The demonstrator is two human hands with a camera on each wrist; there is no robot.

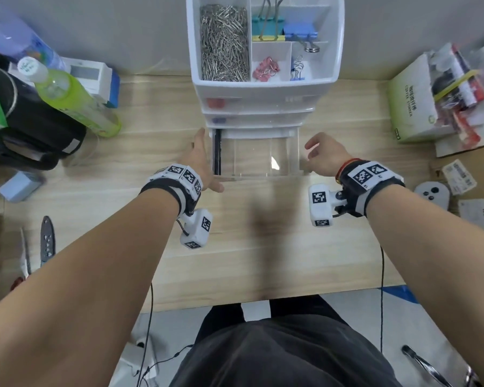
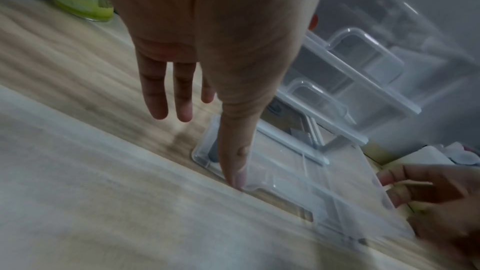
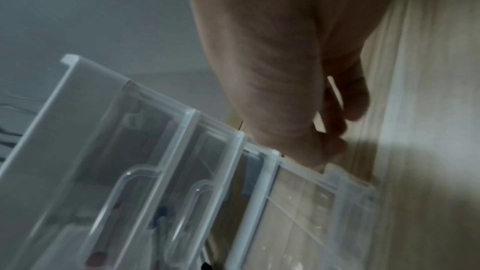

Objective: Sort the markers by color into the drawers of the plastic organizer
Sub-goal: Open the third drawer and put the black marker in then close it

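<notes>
The white plastic organizer (image 1: pixel 263 88) stands at the back middle of the desk. Its clear bottom drawer (image 1: pixel 257 157) is pulled out, and a black marker (image 1: pixel 217 152) lies along its left wall. A red marker (image 1: pixel 215 102) shows through the top drawer and a blue marker (image 1: pixel 218 120) through the second. My left hand (image 1: pixel 199 160) lies along the drawer's left side with fingers straight, its thumb (image 2: pixel 233 151) touching the front left corner. My right hand (image 1: pixel 323 155) sits at the drawer's right side, fingers loosely curled, with its thumb (image 3: pixel 311 151) against the rim.
The organizer's top tray holds paper clips (image 1: pixel 224 43) and binder clips. A green bottle (image 1: pixel 73 99) and a black bag (image 1: pixel 31 127) stand at the left. A pale green box (image 1: pixel 411 107) and papers lie at the right. A grey controller (image 1: pixel 432 192) sits near my right wrist.
</notes>
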